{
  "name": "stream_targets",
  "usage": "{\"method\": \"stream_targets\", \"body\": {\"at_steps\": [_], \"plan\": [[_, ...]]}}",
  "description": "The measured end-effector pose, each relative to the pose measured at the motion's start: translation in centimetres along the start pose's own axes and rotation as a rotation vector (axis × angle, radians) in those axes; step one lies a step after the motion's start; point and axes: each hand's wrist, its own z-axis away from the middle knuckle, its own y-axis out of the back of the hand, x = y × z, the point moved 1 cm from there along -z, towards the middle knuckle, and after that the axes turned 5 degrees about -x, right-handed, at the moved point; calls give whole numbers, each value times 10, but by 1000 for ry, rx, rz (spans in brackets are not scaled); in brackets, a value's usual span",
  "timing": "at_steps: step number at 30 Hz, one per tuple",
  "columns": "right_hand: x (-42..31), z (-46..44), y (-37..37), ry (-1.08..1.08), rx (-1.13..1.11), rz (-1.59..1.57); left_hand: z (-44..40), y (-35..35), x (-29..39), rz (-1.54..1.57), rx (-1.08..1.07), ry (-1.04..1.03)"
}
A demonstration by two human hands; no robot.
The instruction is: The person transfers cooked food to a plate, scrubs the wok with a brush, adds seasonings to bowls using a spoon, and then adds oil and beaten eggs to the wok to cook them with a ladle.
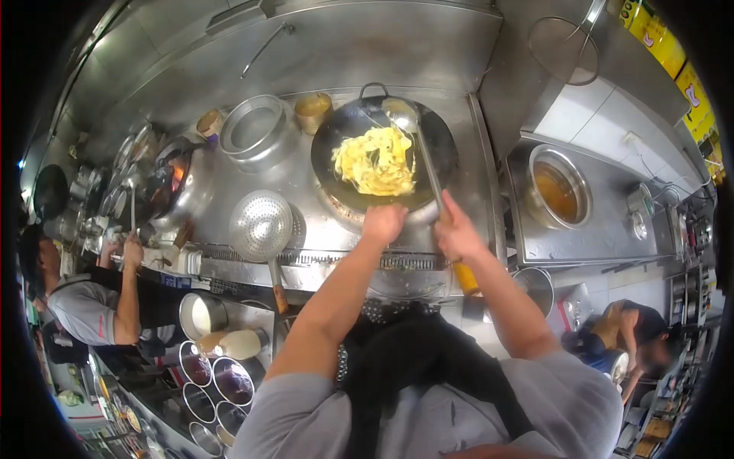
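A large black wok (pixel 436 145) sits on the stove, with a loose heap of yellow scrambled egg (pixel 375 162) in its middle. My left hand (pixel 384 223) is closed at the wok's near rim, and the part it grips is hidden under the fingers. In my right hand (pixel 459 233) is the long shaft of a ladle (pixel 428 164), its yellow handle end pointing back toward me. The ladle's bowl rests near the wok's far side, beyond the egg.
Left of the wok lie a perforated strainer (pixel 261 226), a metal pot (pixel 252 130) and a tin (pixel 313 111). To the right, a pot of orange-brown liquid (pixel 556 191) stands on a counter. A co-worker (pixel 95 306) cooks at the left; another person (pixel 623 329) is at the right.
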Motion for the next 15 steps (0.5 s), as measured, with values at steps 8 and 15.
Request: {"method": "stream_targets", "body": {"at_steps": [8,15], "plan": [[5,56,-37,-221,-155,-577,21,18,5,156,183,-129],[16,-19,-66,-92,22,-182,19,19,0,30,37,-40]]}}
